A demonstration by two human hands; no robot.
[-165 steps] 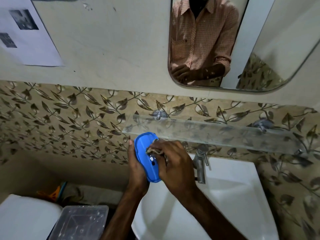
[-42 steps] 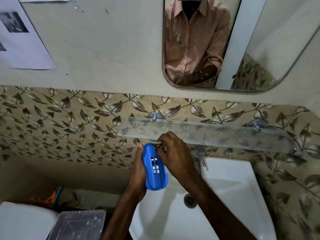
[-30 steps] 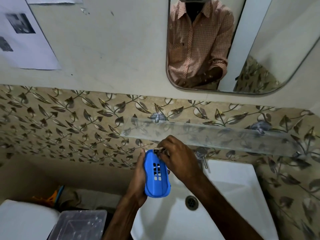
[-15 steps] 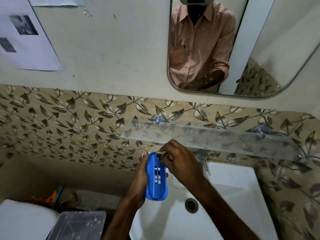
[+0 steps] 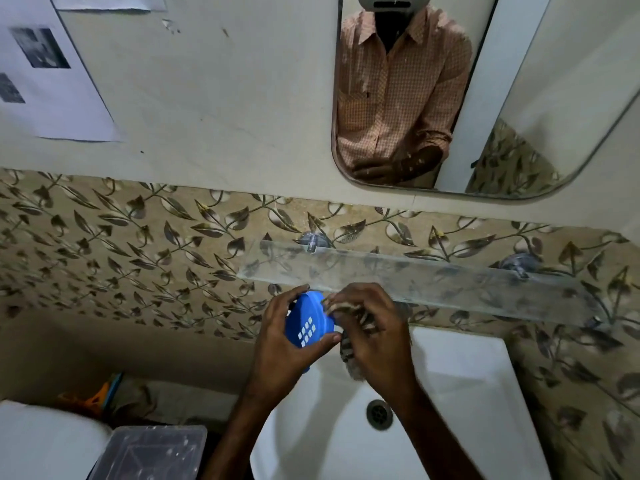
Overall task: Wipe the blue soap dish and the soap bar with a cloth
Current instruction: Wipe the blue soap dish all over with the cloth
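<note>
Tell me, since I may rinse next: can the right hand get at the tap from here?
Probably yes, once freed: the right hand holds the cloth against the blue dish, right in front of where the tap would be, which it hides.

Place: a small household bathroom, seen at the washbasin.
Basin: a white ceramic sink with a metal drain sits against the wall.
Wall: leaf-patterned tiles run below plain painted plaster.
Fittings: a clear glass shelf on metal brackets hangs under a rounded mirror.
Clutter: a clear plastic box sits low on the left; printed paper sheets are stuck to the wall.
</note>
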